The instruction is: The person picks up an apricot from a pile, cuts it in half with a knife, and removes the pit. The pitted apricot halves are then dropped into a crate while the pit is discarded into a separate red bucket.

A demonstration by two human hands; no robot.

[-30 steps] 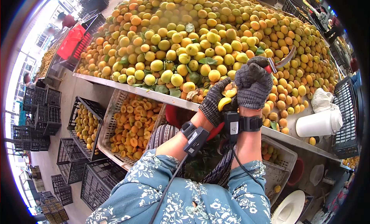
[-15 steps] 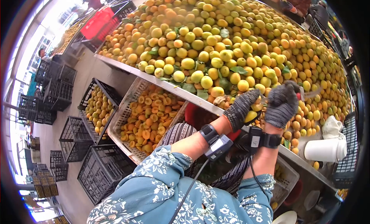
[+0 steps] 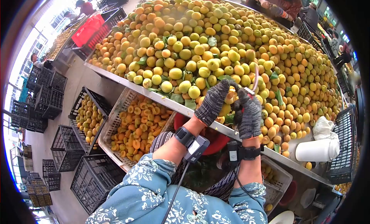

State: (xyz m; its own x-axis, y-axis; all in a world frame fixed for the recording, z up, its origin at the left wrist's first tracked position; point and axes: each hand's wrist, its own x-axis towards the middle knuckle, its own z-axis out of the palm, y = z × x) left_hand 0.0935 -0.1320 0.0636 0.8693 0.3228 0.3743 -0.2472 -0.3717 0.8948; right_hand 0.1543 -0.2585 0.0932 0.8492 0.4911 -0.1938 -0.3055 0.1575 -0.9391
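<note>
My left hand (image 3: 214,102), in a dark knitted glove, is closed around a yellow-orange apricot (image 3: 230,96) at the near edge of the fruit heap. Close on its right, my gloved right hand (image 3: 249,115) grips a small curved knife (image 3: 256,78), whose thin blade points up and away over the fruit. The fingertips of both hands nearly meet at the apricot, and the fingers partly hide it. Behind them whole apricots (image 3: 181,50) are piled on a metal-edged table (image 3: 135,88), with some green leaves among them.
Below the table edge stand a pale crate (image 3: 109,141) of halved apricots, a red basin (image 3: 216,144) and black crates (image 3: 96,172). A white container (image 3: 314,150) lies at the right beside a white bag (image 3: 324,127). A co-worker (image 3: 283,6) is across the table.
Both hands have come closer together, with the right hand and knife now at the apricot and the blade turned upward. The whole view has shifted slightly.
</note>
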